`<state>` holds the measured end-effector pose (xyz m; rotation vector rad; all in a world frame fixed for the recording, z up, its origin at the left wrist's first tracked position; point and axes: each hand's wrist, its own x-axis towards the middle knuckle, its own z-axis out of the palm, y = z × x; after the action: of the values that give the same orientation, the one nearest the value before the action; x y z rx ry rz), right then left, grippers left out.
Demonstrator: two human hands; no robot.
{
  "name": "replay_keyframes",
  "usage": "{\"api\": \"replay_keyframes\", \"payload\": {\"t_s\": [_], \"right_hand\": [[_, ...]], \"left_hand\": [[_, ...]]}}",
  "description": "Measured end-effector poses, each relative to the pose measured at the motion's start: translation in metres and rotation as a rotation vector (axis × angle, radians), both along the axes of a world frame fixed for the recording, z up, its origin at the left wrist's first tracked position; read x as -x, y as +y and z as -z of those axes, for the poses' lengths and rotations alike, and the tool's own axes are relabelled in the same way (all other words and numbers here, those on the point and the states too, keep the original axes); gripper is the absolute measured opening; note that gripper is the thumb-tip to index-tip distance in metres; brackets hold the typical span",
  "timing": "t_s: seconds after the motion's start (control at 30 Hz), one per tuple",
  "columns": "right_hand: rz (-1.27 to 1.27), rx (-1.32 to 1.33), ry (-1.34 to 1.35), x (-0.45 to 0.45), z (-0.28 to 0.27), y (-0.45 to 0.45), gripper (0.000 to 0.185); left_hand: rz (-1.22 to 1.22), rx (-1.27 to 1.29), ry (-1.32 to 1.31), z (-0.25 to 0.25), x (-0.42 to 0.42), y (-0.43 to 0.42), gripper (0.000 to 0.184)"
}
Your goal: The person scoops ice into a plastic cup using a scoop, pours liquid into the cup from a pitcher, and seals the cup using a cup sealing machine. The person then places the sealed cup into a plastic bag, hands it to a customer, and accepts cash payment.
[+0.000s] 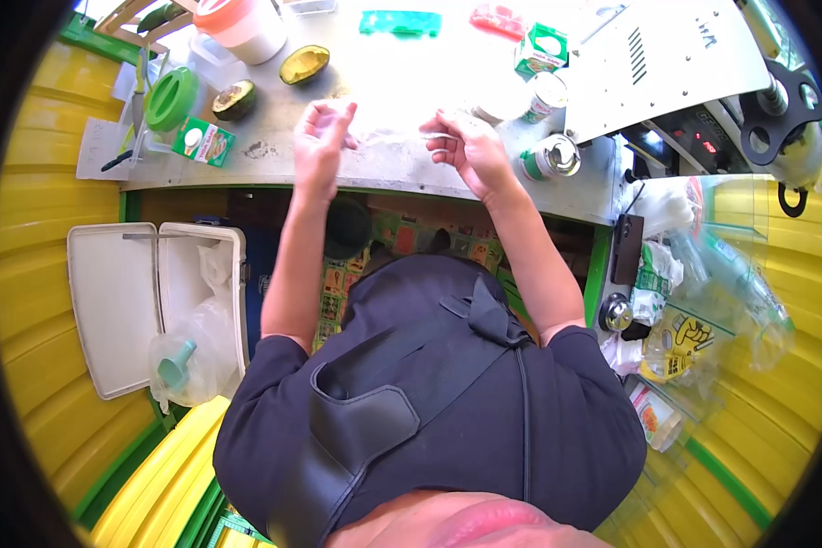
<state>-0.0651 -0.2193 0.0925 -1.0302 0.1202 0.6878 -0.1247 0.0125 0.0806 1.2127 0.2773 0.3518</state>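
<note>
Both hands are raised over the front edge of the white counter [274, 155], apart from each other. My left hand [324, 137] has its fingers curled together, slightly blurred. My right hand [470, 148] is also curled, thumb against the fingers. Faint see-through wrinkles show between them, but glare hides what, if anything, they hold. Left of my left hand lie two avocado halves, one hollowed [303, 65] and one darker [234, 100]. Opened cans [551, 158] stand to the right of my right hand, one with its lid bent up.
A green-and-white carton [203, 142], a green-lidded container [170, 99] and a pink-topped tub [242, 29] stand at left. Another carton [541, 48] is at the back. A metal machine [667, 64] fills the right. Below left, a white cooler [201, 274] has its lid swung open.
</note>
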Motion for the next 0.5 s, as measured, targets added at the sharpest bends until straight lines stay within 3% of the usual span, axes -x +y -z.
{"api": "replay_keyframes", "payload": {"t_s": [0.13,0.2,0.27,0.33,0.37,0.43,0.47,0.5], "right_hand": [[-0.156,0.195,-0.223,-0.016,-0.019,-0.008,0.029],[-0.285,0.397,-0.399,-0.028,-0.028,-0.012,0.03],[-0.237,0.688,-0.681,-0.044,-0.031,-0.022,0.035],[-0.229,1.107,-0.871,-0.064,-0.047,-0.028,0.034],[-0.228,1.101,-0.88,-0.069,-0.056,-0.03,0.034],[-0.191,1.093,-0.942,-0.078,-0.07,-0.035,0.065],[-0.19,1.094,-0.944,-0.08,-0.069,-0.039,0.065],[-0.278,1.357,-1.202,-0.08,-0.065,-0.044,0.078]], "left_hand": [[0.091,-0.235,0.008,-0.031,-0.011,0.023,0.022],[0.243,-0.4,0.109,-0.04,-0.014,0.035,0.026],[0.216,-0.523,0.088,-0.05,-0.02,0.033,0.032],[0.182,-0.651,0.149,-0.056,-0.029,0.029,0.024],[0.151,-0.697,0.151,-0.061,-0.031,0.024,0.026],[0.096,-0.692,0.131,-0.065,-0.038,0.015,0.027],[0.05,-0.68,0.118,-0.066,-0.04,0.012,0.028],[0.051,-0.68,0.118,-0.066,-0.042,0.012,0.028]]}}
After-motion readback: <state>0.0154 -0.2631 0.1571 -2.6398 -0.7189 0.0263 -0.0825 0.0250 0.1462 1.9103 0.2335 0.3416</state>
